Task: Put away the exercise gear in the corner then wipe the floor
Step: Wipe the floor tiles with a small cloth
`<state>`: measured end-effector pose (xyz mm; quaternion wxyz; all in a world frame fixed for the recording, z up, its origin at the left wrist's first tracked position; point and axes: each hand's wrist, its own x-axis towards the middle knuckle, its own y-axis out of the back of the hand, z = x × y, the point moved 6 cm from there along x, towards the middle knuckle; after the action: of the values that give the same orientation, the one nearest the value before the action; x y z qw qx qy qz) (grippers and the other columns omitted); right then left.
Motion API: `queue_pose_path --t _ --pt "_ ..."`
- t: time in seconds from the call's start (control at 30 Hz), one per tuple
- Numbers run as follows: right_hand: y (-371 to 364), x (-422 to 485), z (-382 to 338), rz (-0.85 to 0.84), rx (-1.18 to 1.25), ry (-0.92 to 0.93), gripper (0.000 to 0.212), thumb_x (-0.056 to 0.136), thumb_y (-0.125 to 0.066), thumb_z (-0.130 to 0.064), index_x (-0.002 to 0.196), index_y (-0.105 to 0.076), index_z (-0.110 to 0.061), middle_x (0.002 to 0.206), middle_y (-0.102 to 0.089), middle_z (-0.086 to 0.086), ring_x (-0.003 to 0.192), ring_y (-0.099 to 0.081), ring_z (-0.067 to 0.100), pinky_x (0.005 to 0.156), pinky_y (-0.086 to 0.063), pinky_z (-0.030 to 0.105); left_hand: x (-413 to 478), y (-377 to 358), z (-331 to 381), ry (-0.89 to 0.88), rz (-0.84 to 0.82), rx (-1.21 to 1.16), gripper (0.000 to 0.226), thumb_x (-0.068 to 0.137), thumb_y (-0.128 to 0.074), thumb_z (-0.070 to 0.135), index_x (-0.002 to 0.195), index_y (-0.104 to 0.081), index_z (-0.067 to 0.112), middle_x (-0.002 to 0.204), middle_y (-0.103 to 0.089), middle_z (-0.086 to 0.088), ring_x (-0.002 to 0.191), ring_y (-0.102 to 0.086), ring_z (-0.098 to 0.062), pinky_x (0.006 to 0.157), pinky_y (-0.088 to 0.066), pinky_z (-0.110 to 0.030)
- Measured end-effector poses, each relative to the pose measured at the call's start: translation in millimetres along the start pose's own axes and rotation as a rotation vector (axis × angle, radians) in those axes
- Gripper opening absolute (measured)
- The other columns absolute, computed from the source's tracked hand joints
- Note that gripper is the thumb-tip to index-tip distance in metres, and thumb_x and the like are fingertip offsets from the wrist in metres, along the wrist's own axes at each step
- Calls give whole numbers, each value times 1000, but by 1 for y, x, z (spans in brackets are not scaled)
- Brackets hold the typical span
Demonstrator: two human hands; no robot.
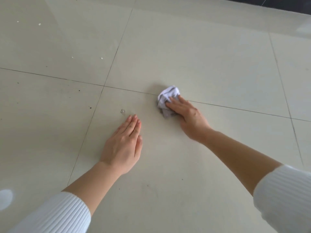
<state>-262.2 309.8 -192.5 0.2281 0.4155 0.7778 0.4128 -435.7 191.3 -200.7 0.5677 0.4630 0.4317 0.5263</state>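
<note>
A crumpled pale lilac-grey cloth lies on the glossy beige tiled floor, just past a grout line. My right hand presses down on the cloth's near side with straight fingers laid over it. Flat on the floor to the left rests my left hand, fingers straight and together, holding nothing. No exercise gear is in view.
A small grey fluff clump lies just beyond my left fingertips. Dark specks and pale crumbs dot the tiles at left. A dark strip runs along the top right edge.
</note>
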Motion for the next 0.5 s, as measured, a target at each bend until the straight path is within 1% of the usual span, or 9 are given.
queue_pose_path --t 0.07,0.1,0.2,0.27,0.3,0.37,0.43,0.5 --pt "-10 -37 -12 -42 3 53 75 67 -32 8 135 -55 -16 145 -41 -8 141 -27 17 115 -17 29 0 4 2 29 1 -14 60 94 -21 32 137 -47 -1 148 -41 -12 140 -34 -21 115 -25 -30" --pt "-14 -58 -19 -56 3 73 74 68 -32 8 135 -55 -16 144 -40 -10 141 -26 15 116 -17 30 -1 5 4 47 -9 -24 62 94 -18 34 140 -43 0 151 -36 -11 142 -29 -19 116 -23 -30" --pt "-28 -124 -42 -91 12 134 68 76 -32 7 134 -56 -20 146 -38 -12 141 -26 12 116 -19 29 -2 4 11 102 -95 -26 62 97 -15 36 149 -23 2 159 -15 -9 148 -9 -18 120 -12 -31" --pt "-38 -168 -56 -139 35 171 63 82 -30 1 134 -56 -22 147 -41 -9 143 -26 13 117 -21 30 -12 0 17 117 -140 -3 64 98 -14 38 151 -12 2 160 -5 -10 148 -2 -20 120 -9 -35" --pt "-42 -189 -62 -166 47 192 61 84 -32 1 134 -55 -23 148 -41 -9 144 -25 12 117 -21 32 -20 -2 22 114 -141 4 67 96 -13 41 150 -11 1 160 -4 -12 148 -2 -21 120 -9 -36" --pt "-49 -227 -72 -223 61 239 61 83 -40 4 136 -53 -25 150 -39 -12 145 -21 11 117 -23 34 -43 -8 34 80 -119 8 72 92 -12 43 149 -16 -1 159 -10 -15 148 -7 -25 118 -11 -38" --pt "-52 -260 -81 -288 22 324 64 79 -52 3 135 -53 -27 150 -37 -13 145 -19 11 117 -23 32 -67 -13 46 41 -116 8 70 93 -17 41 148 -21 -3 158 -14 -16 146 -13 -27 117 -11 -37" --pt "-55 -288 -86 -393 -24 408 63 78 -56 -4 135 -52 -29 150 -36 -14 146 -16 12 117 -22 31 -86 -15 56 22 -132 5 68 94 -24 39 146 -27 -5 156 -21 -18 144 -21 -29 115 -11 -36"
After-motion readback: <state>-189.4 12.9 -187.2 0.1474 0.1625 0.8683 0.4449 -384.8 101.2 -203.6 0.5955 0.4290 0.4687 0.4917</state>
